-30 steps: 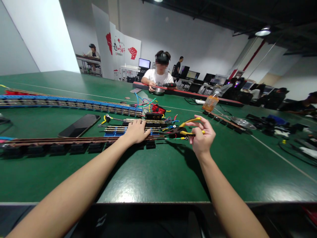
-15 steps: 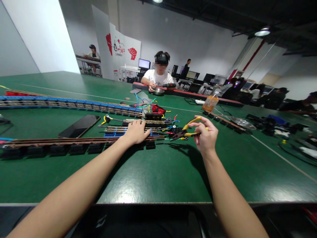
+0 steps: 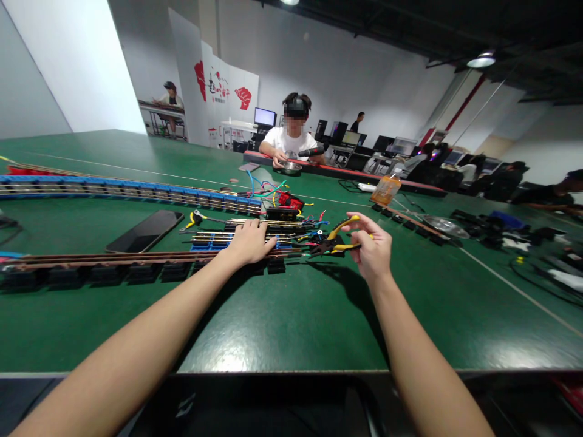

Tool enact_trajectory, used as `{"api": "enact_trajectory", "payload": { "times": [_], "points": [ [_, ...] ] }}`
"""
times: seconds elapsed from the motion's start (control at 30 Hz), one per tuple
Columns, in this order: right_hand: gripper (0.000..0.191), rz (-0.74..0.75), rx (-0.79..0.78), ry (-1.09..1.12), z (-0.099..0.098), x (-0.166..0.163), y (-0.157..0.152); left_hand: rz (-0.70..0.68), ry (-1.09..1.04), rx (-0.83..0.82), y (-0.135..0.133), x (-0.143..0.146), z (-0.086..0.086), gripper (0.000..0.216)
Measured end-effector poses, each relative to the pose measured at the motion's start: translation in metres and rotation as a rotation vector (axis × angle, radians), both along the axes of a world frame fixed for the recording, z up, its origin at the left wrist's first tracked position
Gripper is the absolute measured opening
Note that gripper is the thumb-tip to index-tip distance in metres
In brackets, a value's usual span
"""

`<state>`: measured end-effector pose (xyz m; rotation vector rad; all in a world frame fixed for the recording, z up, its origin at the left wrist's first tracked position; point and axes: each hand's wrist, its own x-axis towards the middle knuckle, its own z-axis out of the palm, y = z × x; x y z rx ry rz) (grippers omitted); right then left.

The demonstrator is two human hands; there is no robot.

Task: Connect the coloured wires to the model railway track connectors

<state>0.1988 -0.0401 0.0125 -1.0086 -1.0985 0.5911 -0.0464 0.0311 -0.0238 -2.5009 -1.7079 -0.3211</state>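
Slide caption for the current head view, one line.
Left hand resting on metal rails; right hand holding yellow-handled pliers near coloured wires.

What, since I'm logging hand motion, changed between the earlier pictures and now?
The right hand moved slightly right with the pliers, then back left, holding them throughout. A dark-clad background person moved right. The left hand stayed on the strips.

My only view looks out from the wearer's head, forward and down over the desk (image 3: 310,321), forearms (image 3: 136,337) close below, the far wall (image 3: 355,76) slanting beyond.
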Motion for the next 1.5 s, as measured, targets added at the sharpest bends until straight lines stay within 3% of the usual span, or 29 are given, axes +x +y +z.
{"api": "enact_trajectory", "payload": {
  "times": [0.53, 0.73, 1.07, 1.17, 1.37, 1.5],
  "points": [
    [0.029, 0.137, 0.070, -0.179, -0.009, 0.008, -0.001, -0.001, 0.000, 0.001, 0.000, 0.000, 0.000, 0.055],
    [0.030, 0.199, 0.027, -0.052, 0.000, -0.001, -0.006, -0.008, -0.007, 0.004, -0.001, 0.000, 0.000, 0.056],
    [0.047, 0.412, -0.121, 0.083, 0.006, 0.002, -0.006, -0.003, -0.013, -0.009, -0.002, 0.000, 0.002, 0.054],
    [0.053, 0.412, -0.139, 0.064, 0.006, 0.001, -0.007, 0.000, -0.009, -0.007, -0.002, 0.000, 0.001, 0.053],
    [0.041, 0.306, -0.137, 0.031, 0.006, 0.001, -0.007, 0.003, -0.002, 0.001, -0.002, 0.000, 0.002, 0.053],
    [0.046, 0.276, -0.142, 0.001, 0.004, 0.005, -0.004, 0.003, -0.002, -0.002, -0.002, -0.001, 0.001, 0.054]
  ]
}}
